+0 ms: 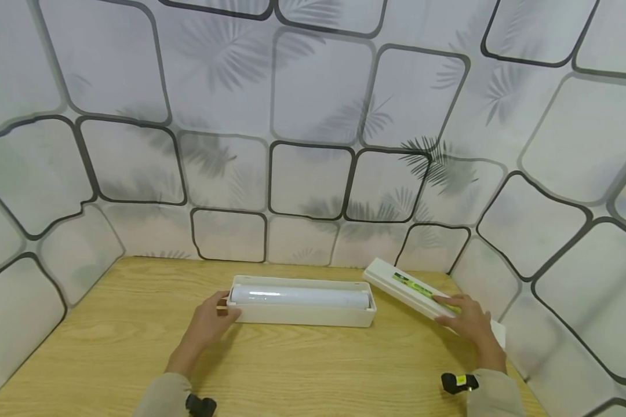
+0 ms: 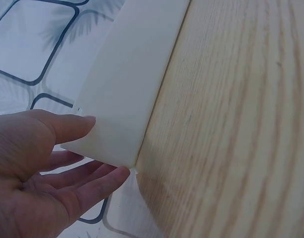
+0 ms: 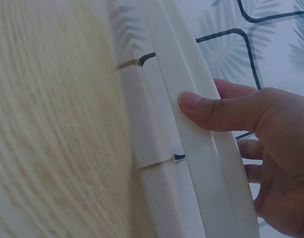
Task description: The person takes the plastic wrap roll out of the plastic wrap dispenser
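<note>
A long white plastic box [image 1: 305,315] sits topless on the table, with a shiny pale roll that looks like cling film [image 1: 302,296] lying lengthwise inside. My left hand [image 1: 208,321] holds the box's left end, thumb on the front wall and fingers around the end, as the left wrist view also shows. To the right, my right hand [image 1: 466,318] grips the long white lid [image 1: 391,282], which slants down toward me and bears a green and yellow label [image 1: 414,285]. In the right wrist view the thumb presses one side of the lid [image 3: 201,134], fingers behind it; the lid appears raised off the table.
The wood-grain table [image 1: 271,370] meets patterned wall covering [image 1: 313,179] at the back and on both sides. Small black devices sit at both wrists, one at the left cuff [image 1: 200,405] and one at the right cuff [image 1: 458,382].
</note>
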`<state>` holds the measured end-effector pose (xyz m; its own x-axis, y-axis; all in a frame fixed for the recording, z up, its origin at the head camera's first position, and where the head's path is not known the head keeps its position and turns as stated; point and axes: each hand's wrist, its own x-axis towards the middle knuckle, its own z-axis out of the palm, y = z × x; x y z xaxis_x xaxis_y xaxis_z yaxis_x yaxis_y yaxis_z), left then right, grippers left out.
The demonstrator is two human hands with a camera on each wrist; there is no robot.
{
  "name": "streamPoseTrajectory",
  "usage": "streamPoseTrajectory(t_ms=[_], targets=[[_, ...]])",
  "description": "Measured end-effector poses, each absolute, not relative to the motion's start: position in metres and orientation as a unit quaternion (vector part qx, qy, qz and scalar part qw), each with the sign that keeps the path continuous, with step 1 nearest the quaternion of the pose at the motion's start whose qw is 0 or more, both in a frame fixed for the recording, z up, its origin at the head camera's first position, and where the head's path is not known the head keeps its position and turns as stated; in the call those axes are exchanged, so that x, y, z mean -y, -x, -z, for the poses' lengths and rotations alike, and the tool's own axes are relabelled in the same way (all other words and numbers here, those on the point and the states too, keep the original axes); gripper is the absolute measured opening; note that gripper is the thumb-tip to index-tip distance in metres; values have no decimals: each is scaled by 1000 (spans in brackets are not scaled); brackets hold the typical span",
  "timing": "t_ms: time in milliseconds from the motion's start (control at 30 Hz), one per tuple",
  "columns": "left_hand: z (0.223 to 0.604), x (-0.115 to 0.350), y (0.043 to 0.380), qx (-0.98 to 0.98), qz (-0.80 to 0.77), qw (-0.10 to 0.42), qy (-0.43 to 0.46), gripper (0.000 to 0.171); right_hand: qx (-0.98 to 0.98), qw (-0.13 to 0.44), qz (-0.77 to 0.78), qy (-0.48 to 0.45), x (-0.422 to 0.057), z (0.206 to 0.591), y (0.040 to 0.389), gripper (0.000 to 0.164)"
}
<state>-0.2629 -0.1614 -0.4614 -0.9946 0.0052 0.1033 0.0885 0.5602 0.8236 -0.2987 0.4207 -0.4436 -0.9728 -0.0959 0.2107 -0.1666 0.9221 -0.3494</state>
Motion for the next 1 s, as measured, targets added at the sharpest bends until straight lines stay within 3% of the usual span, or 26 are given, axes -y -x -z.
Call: streamPoseTrajectory(t_ms=[1000], targets=[[463, 162, 264, 882, 468, 46, 27, 54, 976, 55, -207, -29, -425, 458, 305, 67]])
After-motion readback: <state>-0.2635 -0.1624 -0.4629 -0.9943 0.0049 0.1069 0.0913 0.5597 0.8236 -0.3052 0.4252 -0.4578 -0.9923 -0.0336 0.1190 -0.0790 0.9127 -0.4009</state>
